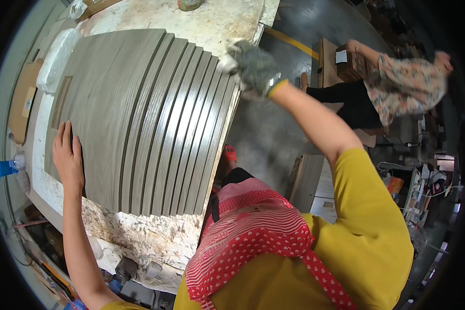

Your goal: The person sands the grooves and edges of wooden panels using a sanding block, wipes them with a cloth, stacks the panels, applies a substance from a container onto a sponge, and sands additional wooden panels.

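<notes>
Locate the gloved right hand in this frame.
In the head view, the gloved right hand is in the upper part, slightly right of centre, beside the upper right end of the overlapping grey wood-grain panels, by the worktable's edge.

A stained white worktable (139, 235) carries overlapping grey wood-grain panels (108, 113), stepped toward one long edge (the glare off them catches my eye), with a pale plastic bundle (58, 59) alongside and a can (189, 4) beyond.

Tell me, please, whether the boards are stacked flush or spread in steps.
Spread in steps: the boards lie staggered, with strips of several lower ones showing along the top one's right side.
</notes>
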Available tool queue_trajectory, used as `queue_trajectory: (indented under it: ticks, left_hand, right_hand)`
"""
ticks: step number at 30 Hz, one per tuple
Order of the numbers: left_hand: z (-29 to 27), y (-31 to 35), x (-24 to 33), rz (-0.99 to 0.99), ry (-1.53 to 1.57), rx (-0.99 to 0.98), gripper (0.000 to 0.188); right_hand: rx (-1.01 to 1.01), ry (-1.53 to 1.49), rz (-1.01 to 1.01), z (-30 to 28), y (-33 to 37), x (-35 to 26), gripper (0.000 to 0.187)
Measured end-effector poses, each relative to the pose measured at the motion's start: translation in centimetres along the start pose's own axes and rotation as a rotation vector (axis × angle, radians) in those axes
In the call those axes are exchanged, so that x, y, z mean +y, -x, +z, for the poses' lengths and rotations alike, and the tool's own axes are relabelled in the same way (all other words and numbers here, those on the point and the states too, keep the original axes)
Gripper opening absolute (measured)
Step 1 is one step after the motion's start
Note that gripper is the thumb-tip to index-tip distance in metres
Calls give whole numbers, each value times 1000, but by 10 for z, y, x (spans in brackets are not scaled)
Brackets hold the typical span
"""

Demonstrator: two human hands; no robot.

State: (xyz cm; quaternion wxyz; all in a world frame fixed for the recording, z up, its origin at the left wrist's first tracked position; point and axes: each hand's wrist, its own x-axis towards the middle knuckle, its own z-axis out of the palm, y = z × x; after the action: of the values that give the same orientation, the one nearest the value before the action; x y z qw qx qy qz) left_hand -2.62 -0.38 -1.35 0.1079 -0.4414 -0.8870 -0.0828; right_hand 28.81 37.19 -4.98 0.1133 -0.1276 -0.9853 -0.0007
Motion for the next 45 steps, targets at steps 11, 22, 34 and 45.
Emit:
queue_trajectory:
  ticks: [11, 22, 34, 45]
  left_hand:
    - [4, -2, -5, 8, -21, 2, 42]
    - [4, -4, -3, 2, -23, 14, 43]
    - [2, -4, -2, 8, -20, 3, 43]
    - [4, -3, -5, 33, -14, 22, 43]
  right_hand:
    - [186, -263, -23, 22, 34, -51, 52]
    - [139, -308, -105, 17, 35, -37, 49]
    - [66, -77, 205, 26, 35, -22, 36]
    - [399, -83, -109, 26, 66, -55, 44]
